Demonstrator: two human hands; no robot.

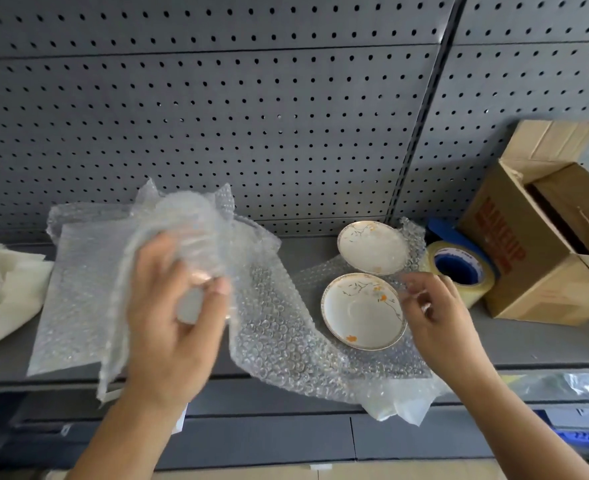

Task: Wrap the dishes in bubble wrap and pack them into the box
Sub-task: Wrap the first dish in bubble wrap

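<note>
My left hand [175,306] grips a blurred bundle of bubble wrap [185,230] raised above the shelf; a dish seems wrapped inside, though I cannot make it out. A long sheet of bubble wrap [279,327] trails from it across the shelf. Two white saucers with orange flowers sit on that sheet: the near saucer [362,311] and the far saucer [372,247]. My right hand [435,306] hovers just right of the near saucer with fingers curled, pinching the sheet's edge. An open cardboard box [542,244] stands at the right.
A roll of clear packing tape [466,268] lies between the saucers and the box. White foam sheets [6,292] lie at the left of the grey shelf [528,344]. A pegboard wall [251,116] rises behind. The shelf edge runs close to me.
</note>
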